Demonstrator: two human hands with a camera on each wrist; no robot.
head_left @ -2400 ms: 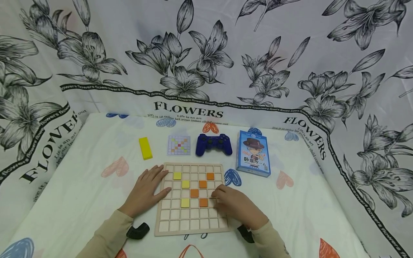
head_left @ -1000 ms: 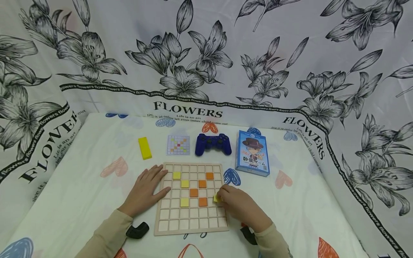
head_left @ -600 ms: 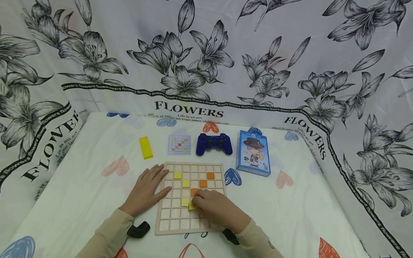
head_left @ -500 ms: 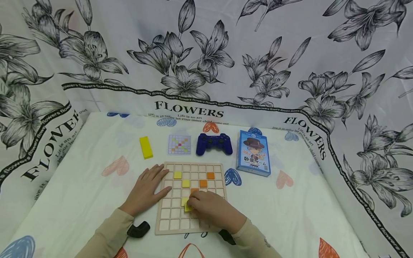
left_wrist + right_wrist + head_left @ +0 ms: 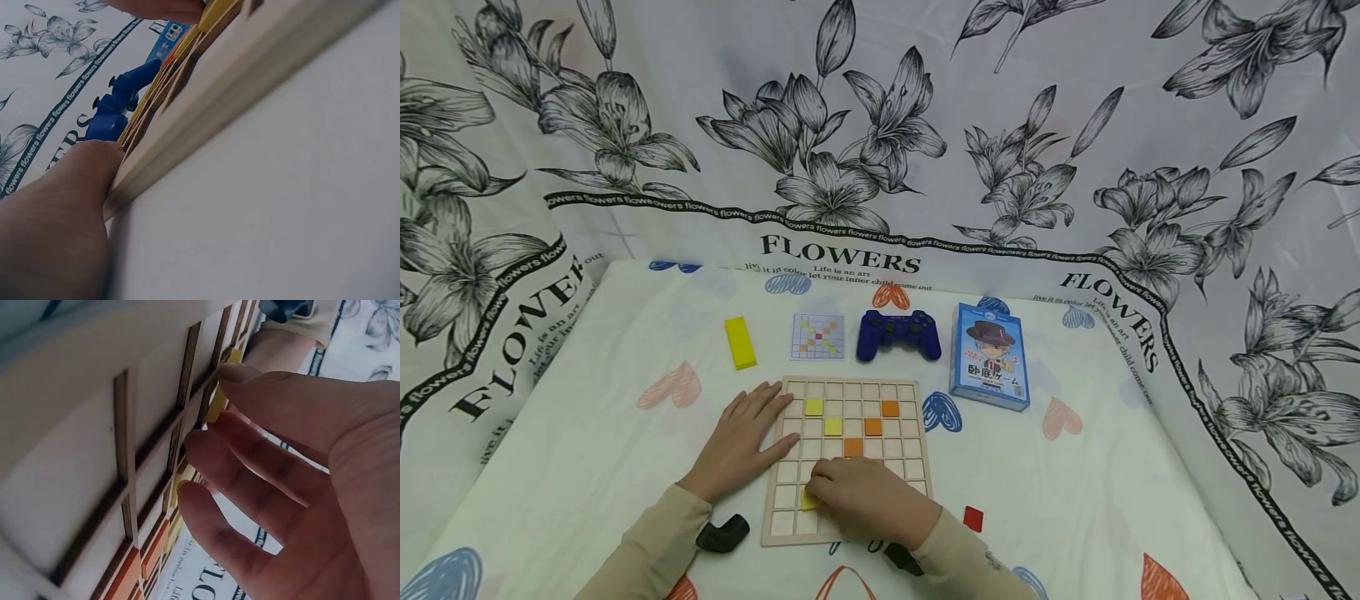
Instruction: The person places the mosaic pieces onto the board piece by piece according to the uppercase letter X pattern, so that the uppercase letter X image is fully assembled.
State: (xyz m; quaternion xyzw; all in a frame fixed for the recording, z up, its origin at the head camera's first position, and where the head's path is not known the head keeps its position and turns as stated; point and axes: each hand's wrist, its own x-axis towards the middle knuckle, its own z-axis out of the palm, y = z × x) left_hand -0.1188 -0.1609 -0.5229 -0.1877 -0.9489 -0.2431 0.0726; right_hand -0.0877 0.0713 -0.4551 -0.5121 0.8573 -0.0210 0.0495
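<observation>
A wooden grid board (image 5: 775,523) lies on the cloth, with several yellow tiles (image 5: 832,427) and orange tiles (image 5: 853,447) in its cells. My left hand (image 5: 737,442) rests along the board's left edge, fingers extended and thumb over the rim; its thumb (image 5: 62,200) shows in the left wrist view. My right hand (image 5: 868,496) pinches a yellow square tile (image 5: 808,499) between thumb and fingertips, over the lower left cells. In the right wrist view this tile (image 5: 217,405) is tilted against the grid. The right hand covers some lower cells.
Behind the board lie a yellow block (image 5: 741,343), a printed pattern card (image 5: 817,337), a blue game controller (image 5: 898,335) and a blue box (image 5: 991,357). A red tile (image 5: 973,518) sits right of the board. A black curved object (image 5: 722,534) is beside the left sleeve.
My right hand has picked up a yellow tile at the board's right side and carried it left to the lower left cells. The red tile has come into full view. My left hand stays put.
</observation>
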